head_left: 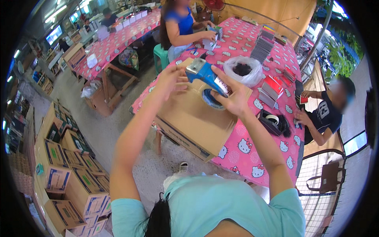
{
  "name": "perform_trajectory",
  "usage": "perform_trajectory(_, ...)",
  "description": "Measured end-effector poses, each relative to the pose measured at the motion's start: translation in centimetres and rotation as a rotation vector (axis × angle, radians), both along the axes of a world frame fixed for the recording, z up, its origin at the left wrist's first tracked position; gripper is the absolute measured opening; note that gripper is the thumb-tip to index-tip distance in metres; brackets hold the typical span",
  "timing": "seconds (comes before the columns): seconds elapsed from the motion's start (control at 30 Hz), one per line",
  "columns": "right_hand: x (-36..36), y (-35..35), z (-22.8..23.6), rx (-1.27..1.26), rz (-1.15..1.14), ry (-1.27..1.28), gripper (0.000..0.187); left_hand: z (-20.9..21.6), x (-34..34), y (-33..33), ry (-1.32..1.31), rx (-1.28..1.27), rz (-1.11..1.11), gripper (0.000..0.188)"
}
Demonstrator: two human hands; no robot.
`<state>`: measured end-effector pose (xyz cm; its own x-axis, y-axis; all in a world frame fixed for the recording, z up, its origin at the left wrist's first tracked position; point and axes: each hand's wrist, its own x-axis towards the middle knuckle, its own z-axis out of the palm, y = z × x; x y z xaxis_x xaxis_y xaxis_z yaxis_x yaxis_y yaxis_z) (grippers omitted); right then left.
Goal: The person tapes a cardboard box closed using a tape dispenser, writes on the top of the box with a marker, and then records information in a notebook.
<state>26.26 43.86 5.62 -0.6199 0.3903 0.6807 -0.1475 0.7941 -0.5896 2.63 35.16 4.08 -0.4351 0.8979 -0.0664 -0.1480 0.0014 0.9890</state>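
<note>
A blue packing tape dispenser (206, 76) is gripped in my right hand (235, 93), held over the far part of a brown cardboard box (197, 118). Its tape roll (213, 98) shows below the handle, close to my right fingers. My left hand (172, 82) is at the box's far left side, just left of the dispenser's metal head. Its fingers are stretched and apart, and I make out nothing held in them. The box rests at the near edge of a table with a pink patterned cover (248, 166).
On the table are a white plastic bag (244, 71) with dark bits, stacked booklets (262, 47), red-topped stacks (271, 90) and a black desk tape dispenser (271, 120). One person (179, 31) works across it, another (327, 110) at right. Stacked cartons (75, 173) stand on the left.
</note>
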Motion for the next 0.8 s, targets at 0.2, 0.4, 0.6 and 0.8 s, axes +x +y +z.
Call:
perform_trajectory(0.2,0.0,0.5,-0.3,-0.038,-0.003,-0.053,0.071,6.4,-0.7,0.6,-0.173,-0.287,-0.405,0.042)
perform_trajectory(0.4,-0.3,0.2,0.1,0.003,-0.016,-0.078,0.071,9.4,-0.6,1.0,0.238,-0.392,-0.352,0.038)
perform_trajectory(0.6,0.4,-0.2,0.7,0.04,-0.076,-0.162,0.072,10.4,0.4,1.0,0.443,-0.435,-0.267,0.034)
perform_trajectory(0.8,0.3,-0.4,0.9,0.038,-0.07,-0.165,0.071,7.6,-1.7,0.9,0.166,-0.442,-0.298,0.033)
